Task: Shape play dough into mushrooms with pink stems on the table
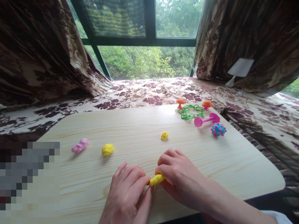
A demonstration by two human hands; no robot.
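Two bare hands share one elongated yellow piece [157,179], which sits near the front edge of the table [130,124], slightly tilted, its right end higher. At its 8 o'clock, the left hand [128,189] pinches the near-left end between thumb and forefinger. At its 3 o'clock, the right hand [179,177] grasps the other end with bent fingers, partly covering it.

Outward from the piece, a small yellow lump [164,135] lies just past 12 o'clock. At 10 o'clock is a larger yellow lump [107,149], with a pink marbled lump [79,146] beyond it, apart. Between 1 and 2 o'clock lie a turquoise ball [218,129] studded with pink knobs and, just beside it, a pink dumbbell shape [206,119]. Toward 1 o'clock, a green looped ring [192,112] lies flat, with an orange mushroom shape [180,102] near its 11 o'clock and an orange-capped shape with a pink base [206,104] near its 2 o'clock.

Farther off at 1 o'clock, a white lamp [240,67] leans on floral cloth [154,90]; at 12 is a green-framed window [149,40].
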